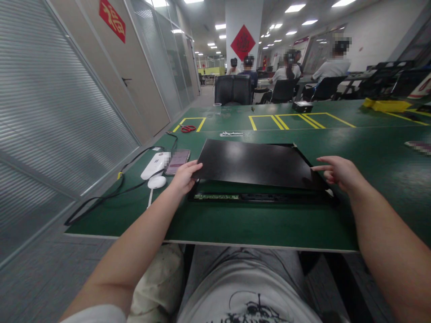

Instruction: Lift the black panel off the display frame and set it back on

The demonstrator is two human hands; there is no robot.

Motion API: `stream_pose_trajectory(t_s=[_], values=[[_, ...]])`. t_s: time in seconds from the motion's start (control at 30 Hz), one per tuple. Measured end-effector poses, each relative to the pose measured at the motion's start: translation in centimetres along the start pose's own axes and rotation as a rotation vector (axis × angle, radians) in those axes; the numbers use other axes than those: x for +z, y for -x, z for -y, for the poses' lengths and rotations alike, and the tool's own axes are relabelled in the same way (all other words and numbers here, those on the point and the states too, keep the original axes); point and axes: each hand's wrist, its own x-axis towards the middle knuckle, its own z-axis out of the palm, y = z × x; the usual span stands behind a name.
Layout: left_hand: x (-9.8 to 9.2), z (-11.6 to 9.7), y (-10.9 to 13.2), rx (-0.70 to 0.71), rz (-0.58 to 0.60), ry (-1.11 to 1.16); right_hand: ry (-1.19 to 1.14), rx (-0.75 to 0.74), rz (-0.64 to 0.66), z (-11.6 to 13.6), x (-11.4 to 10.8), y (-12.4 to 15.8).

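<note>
A thin, dark, glossy flat panel (252, 162) lies tilted over a shallow black frame (279, 198), its left side raised. My left hand (186, 176) pinches the panel's left edge between thumb and fingers. At the right edge, my right hand (340, 172) has its fingers apart, with one fingertip at or against the panel's side; it grips nothing that I can see. Along the frame's near side runs a narrow green circuit strip (215, 197). The panel covers most of the frame's inside.
Left of the panel are a phone (178, 161), a white box-shaped device (154, 166), a white mouse-like object (156, 181) and black cables (101, 197). Red-handled scissors (188, 128), a clear cup (217, 107) and a small black box (302, 106) stand farther back. Several people sit beyond the green table (262, 229).
</note>
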Motion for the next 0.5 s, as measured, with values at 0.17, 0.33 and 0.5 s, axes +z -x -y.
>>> stream_pose_trajectory(t_s=[0.17, 0.33, 0.5], values=[[-0.2, 0.2, 0.0, -0.005, 0.015, -0.025, 0.105, -0.053, -0.027, 0.0, 0.5, 0.4], [-0.1, 0.2, 0.1, -0.013, 0.006, -0.045, 0.278, -0.102, -0.023, -0.1, 0.4, 0.6], [0.0, 0.2, 0.1, -0.027, -0.005, -0.058, 0.429, -0.102, -0.044, 0.3, 0.3, 1.2]])
